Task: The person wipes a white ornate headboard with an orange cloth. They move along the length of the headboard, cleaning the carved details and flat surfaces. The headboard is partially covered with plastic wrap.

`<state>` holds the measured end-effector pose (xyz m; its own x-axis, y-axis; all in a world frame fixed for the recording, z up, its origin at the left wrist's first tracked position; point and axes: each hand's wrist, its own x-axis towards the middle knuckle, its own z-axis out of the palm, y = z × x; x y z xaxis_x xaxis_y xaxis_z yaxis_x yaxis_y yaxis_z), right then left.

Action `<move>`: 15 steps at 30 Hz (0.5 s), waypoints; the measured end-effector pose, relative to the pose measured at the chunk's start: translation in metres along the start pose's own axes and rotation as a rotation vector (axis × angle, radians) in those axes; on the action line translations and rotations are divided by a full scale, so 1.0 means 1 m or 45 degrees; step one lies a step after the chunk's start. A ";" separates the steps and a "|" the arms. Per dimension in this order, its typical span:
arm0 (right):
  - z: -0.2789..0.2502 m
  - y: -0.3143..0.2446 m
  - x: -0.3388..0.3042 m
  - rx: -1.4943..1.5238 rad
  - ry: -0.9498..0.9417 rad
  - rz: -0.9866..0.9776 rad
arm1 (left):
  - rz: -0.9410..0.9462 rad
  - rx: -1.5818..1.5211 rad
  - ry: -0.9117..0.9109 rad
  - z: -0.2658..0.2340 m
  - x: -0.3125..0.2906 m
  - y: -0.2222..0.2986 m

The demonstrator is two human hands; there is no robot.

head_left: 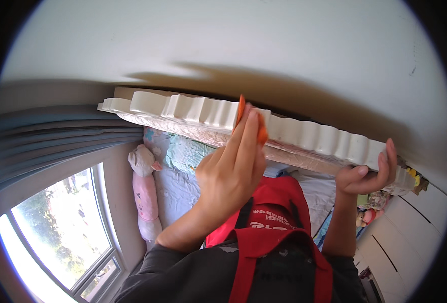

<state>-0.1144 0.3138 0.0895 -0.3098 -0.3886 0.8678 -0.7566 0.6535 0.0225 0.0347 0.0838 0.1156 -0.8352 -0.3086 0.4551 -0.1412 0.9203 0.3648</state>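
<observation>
A cream headboard (198, 111) with a rippled, moulded top edge runs across the view against the wall. My left hand (231, 161) presses an orange cloth (262, 132) onto that edge near its middle. The cloth shows on both sides of the closed fingers. Toward the headboard's right end, my right hand (367, 174) touches the front of the edge, palm turned up. Its fingers point upward, apart from the thumb, and no object shows in it.
Below the headboard lies a bed with a pale sheet (178, 197) and a green patterned pillow (188, 154). A long pink plush toy (145, 194) lies by the window (62, 227). Blue-grey curtains (57, 134) hang at left; white cabinets (400, 237) stand at right.
</observation>
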 end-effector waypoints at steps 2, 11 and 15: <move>0.001 0.000 0.000 0.036 0.016 0.005 | 0.009 0.013 -0.052 -0.010 -0.012 0.000; -0.002 0.000 0.000 0.009 0.011 0.018 | -0.004 -0.082 -0.098 -0.016 -0.001 0.003; -0.002 -0.001 0.000 0.003 0.022 0.031 | -0.003 -0.041 -0.104 -0.013 0.010 0.008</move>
<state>-0.1128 0.3145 0.0903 -0.3180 -0.3610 0.8766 -0.7503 0.6611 0.0000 0.0323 0.0851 0.1342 -0.8756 -0.2887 0.3873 -0.1269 0.9111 0.3922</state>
